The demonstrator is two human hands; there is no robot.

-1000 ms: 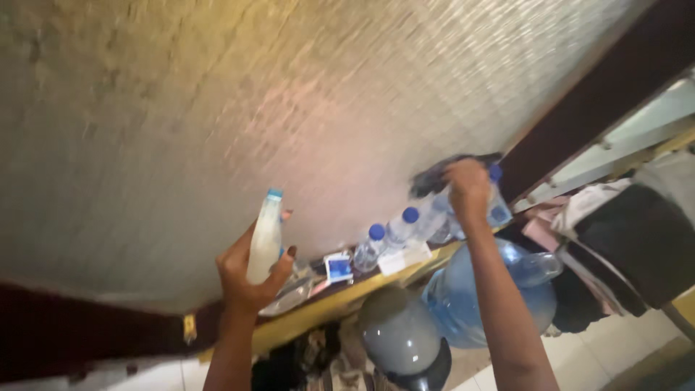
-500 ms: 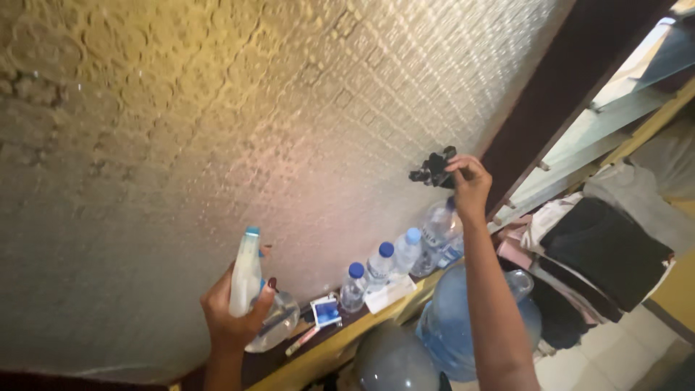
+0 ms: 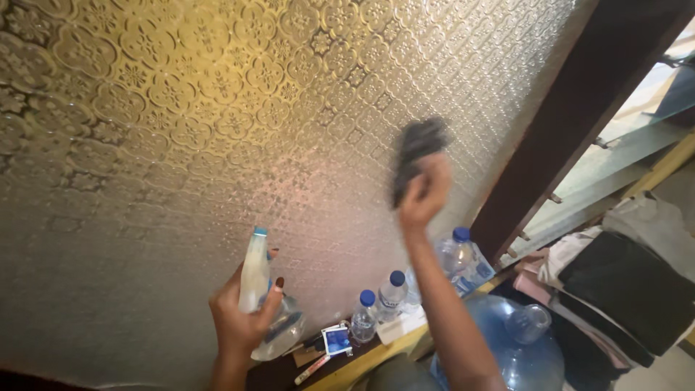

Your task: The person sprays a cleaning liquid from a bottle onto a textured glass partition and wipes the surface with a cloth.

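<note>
My left hand [image 3: 242, 318] grips a white spray bottle [image 3: 255, 269] with a blue top, held upright in front of the patterned frosted glass pane [image 3: 217, 130]. My right hand [image 3: 423, 192] is raised against the glass and holds a dark cloth [image 3: 416, 148], which is blurred by motion. The cloth touches or nearly touches the pane.
On a ledge below the glass stand three small water bottles with blue caps [image 3: 391, 293], a clear container [image 3: 282, 333] and small cards [image 3: 337, 340]. A large blue water jug [image 3: 517, 351] sits lower right. A dark wooden frame [image 3: 572, 116] borders the pane. Folded clothes [image 3: 630, 282] lie at right.
My right hand has moved the dark cloth up and to the left across the glass. My left hand has lifted the spray bottle slightly and the view has tilted upward.
</note>
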